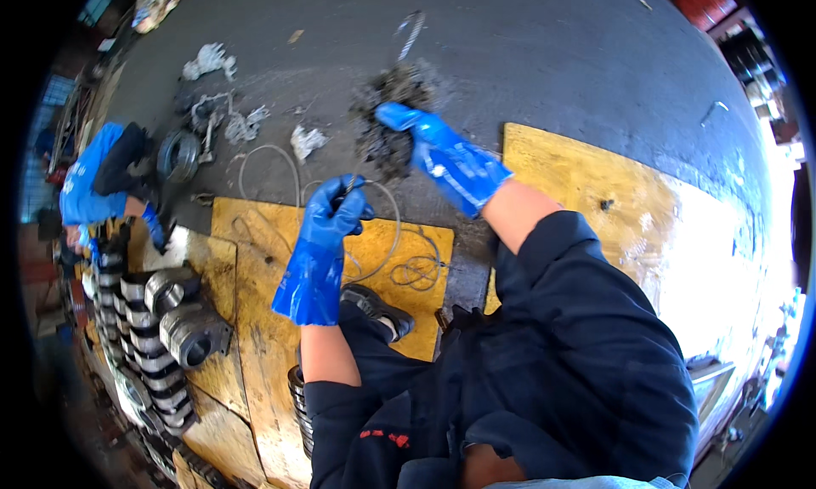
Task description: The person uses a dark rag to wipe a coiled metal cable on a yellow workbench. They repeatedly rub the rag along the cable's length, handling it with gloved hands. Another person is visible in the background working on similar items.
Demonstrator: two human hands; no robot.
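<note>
My left hand (330, 221), in a long blue rubber glove, is closed with its fingertips pinched around a thin grey cable (397, 225). The cable loops down over the yellow board and out to the left across the dark floor. My right hand (438, 149), gloved the same way, reaches over a dark, ragged clump (395, 89) that looks like greasy shavings or fibre. Its visible fingers stretch out to the left at the clump's edge; the other fingers are hard to make out. Beyond the clump lies a short twisted metallic piece (411, 36).
Yellow boards (586, 170) lie on the dark floor (544, 47). Machined metal housings (195, 332) stand in rows at left, near a metal ring (178, 156). White crumpled rags (208, 61) lie farther off. A bent-over person (98, 179) in blue works at far left.
</note>
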